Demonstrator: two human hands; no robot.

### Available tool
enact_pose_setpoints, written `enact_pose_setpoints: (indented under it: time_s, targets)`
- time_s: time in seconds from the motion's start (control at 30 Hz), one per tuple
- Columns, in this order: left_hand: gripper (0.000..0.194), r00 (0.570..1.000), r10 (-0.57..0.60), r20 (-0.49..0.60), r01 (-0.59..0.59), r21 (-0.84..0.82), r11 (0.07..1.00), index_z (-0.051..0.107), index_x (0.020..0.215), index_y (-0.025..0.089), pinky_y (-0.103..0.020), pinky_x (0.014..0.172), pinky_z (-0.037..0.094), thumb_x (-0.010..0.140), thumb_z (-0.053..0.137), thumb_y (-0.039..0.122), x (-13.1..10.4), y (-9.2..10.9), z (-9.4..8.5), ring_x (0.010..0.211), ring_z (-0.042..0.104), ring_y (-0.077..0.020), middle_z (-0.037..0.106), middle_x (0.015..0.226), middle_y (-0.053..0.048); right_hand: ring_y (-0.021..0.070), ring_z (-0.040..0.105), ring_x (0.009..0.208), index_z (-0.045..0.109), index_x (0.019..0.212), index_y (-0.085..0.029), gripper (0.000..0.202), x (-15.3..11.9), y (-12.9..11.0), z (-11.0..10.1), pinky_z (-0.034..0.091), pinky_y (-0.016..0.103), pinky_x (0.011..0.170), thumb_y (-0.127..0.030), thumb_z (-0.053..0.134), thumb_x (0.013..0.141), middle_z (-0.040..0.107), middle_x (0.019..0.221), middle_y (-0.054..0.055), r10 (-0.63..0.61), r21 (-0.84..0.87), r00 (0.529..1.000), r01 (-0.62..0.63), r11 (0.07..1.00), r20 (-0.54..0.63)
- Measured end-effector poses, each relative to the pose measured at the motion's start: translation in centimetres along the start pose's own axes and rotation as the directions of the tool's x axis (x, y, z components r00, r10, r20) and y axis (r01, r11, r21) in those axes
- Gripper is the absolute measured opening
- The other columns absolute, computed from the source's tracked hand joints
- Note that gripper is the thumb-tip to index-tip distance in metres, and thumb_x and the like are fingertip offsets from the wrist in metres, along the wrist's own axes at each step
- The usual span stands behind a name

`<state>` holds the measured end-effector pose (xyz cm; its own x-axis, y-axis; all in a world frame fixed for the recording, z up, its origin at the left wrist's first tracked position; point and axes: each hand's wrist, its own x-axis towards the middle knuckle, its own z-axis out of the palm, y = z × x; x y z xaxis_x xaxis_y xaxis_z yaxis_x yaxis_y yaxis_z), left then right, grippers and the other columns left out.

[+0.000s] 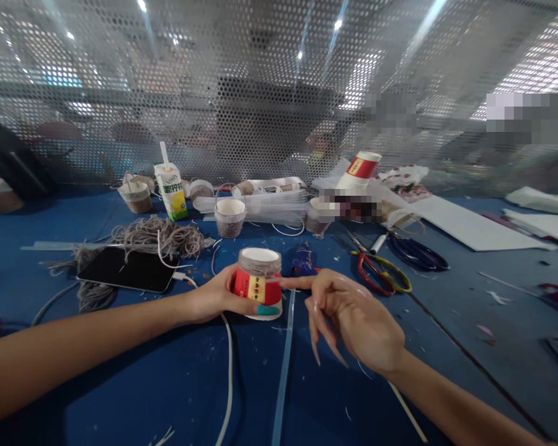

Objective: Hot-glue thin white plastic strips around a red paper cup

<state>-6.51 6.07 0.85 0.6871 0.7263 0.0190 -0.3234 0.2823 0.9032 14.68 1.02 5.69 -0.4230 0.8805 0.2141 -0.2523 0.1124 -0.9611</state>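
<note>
A red and white paper cup (258,285) with grey cord wound round its upper part is in the middle of the view. My left hand (230,294) is wrapped round it from the left, thumb across the front. From the right, my right hand (344,316) points its index finger at the cup's front, the fingertip at or very near the surface beside the yellow label. Its other fingers are bent and spread, and I see nothing held in them. Behind the cup stands a small cord-wrapped bucket (230,218) with a handle.
Left lie a black phone (128,269), a white cable (229,371) and grey yarn (158,236). A juice carton (171,191) stands behind. Red and yellow scissors (376,272) lie right, near white boards (474,226). A perforated metal screen (260,87) rises behind the blue table (167,371).
</note>
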Motion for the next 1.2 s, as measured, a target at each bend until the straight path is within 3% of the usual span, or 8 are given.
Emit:
enact_pose_setpoints:
  time_s: [0.17,0.43,0.53,0.67,0.77,1.0,1.1,1.2]
  targets:
    - [0.054,0.999,-0.032,0.001,0.032,-0.005,0.999,0.065,0.105,0.016,-0.031,0.082,0.049,0.054,0.083,0.016,0.0,0.1,0.1,0.082,0.066,-0.0167,0.072,0.093,-0.006,0.011,0.042,0.028,0.058,0.07,-0.021,0.036,0.1,0.5,-0.3,0.05,0.028,0.038,-0.049,0.044,0.088,0.052,0.04,-0.004,-0.011,-0.012,0.998,0.01,1.0,-0.068]
    - [0.052,1.0,-0.016,-0.002,0.016,-0.059,0.998,0.066,0.104,0.015,-0.035,0.086,0.05,0.055,0.083,0.019,0.0,-0.1,0.0,0.086,0.067,-0.0199,0.073,0.095,-0.008,0.0052,0.034,0.025,0.052,0.067,-0.019,0.032,0.5,0.7,-1.0,0.039,0.024,0.026,-0.042,0.041,0.088,0.072,0.08,0.007,-0.132,-0.055,0.936,0.121,0.991,-0.327]
    - [0.052,0.999,-0.026,-0.025,0.025,-0.042,0.999,0.066,0.103,0.013,-0.037,0.086,0.049,0.054,0.084,0.02,0.0,-0.1,0.0,0.086,0.068,-0.0213,0.073,0.095,-0.01,0.0052,0.04,0.029,0.053,0.071,-0.019,0.03,0.3,0.4,-0.6,0.042,0.024,0.028,-0.043,0.044,0.087,0.073,0.094,0.009,-0.13,-0.037,0.965,0.124,0.992,-0.227]
    - [0.056,1.0,-0.017,-0.006,0.017,-0.035,0.999,0.065,0.106,0.014,-0.036,0.087,0.049,0.054,0.084,0.019,0.1,-0.1,0.1,0.086,0.068,-0.0208,0.073,0.096,-0.009,0.0054,0.046,0.031,0.055,0.074,-0.018,0.034,-0.1,0.1,0.1,0.051,0.028,0.037,-0.05,0.049,0.085,0.071,0.104,0.012,0.033,-0.056,0.999,-0.035,0.998,-0.034]
    - [0.057,1.0,-0.021,-0.001,0.021,-0.021,1.0,0.063,0.109,0.015,-0.038,0.09,0.047,0.056,0.083,0.019,0.1,-0.1,0.1,0.089,0.068,-0.0219,0.072,0.099,-0.01,0.005,0.045,0.029,0.054,0.071,-0.018,0.036,0.0,0.2,0.1,0.05,0.027,0.037,-0.051,0.048,0.085,0.072,0.101,0.012,0.021,-0.078,0.994,-0.03,0.996,-0.11]
    - [0.058,0.99,-0.037,-0.136,0.03,-0.052,0.998,0.063,0.104,0.013,-0.039,0.092,0.047,0.052,0.086,0.021,0.1,-0.6,0.0,0.09,0.068,-0.0227,0.072,0.099,-0.01,0.0069,0.041,0.031,0.053,0.071,-0.02,0.03,0.5,1.1,-1.7,0.042,0.024,0.03,-0.041,0.041,0.089,0.065,0.071,0.003,-0.244,-0.191,0.924,0.194,0.962,-0.294]
    - [0.056,0.972,-0.024,-0.234,-0.004,-0.117,0.993,0.062,0.103,0.013,-0.04,0.093,0.046,0.053,0.086,0.022,0.4,-0.8,-0.1,0.091,0.067,-0.0227,0.071,0.099,-0.009,0.0086,0.047,0.041,0.053,0.077,-0.02,0.023,0.3,1.4,-1.9,0.042,0.023,0.034,-0.035,0.043,0.091,0.057,0.072,0.001,-0.342,-0.391,0.908,0.232,0.891,-0.242]
    - [0.049,0.959,0.009,-0.283,-0.062,-0.178,0.982,0.062,0.1,0.013,-0.042,0.093,0.046,0.057,0.084,0.023,0.7,-0.6,-0.1,0.093,0.066,-0.025,0.07,0.099,-0.011,0.0106,0.049,0.05,0.053,0.077,-0.021,0.015,0.1,1.1,-1.4,0.042,0.024,0.044,-0.025,0.046,0.09,0.052,0.068,0.0,-0.401,-0.703,0.916,0.296,0.647,0.016]
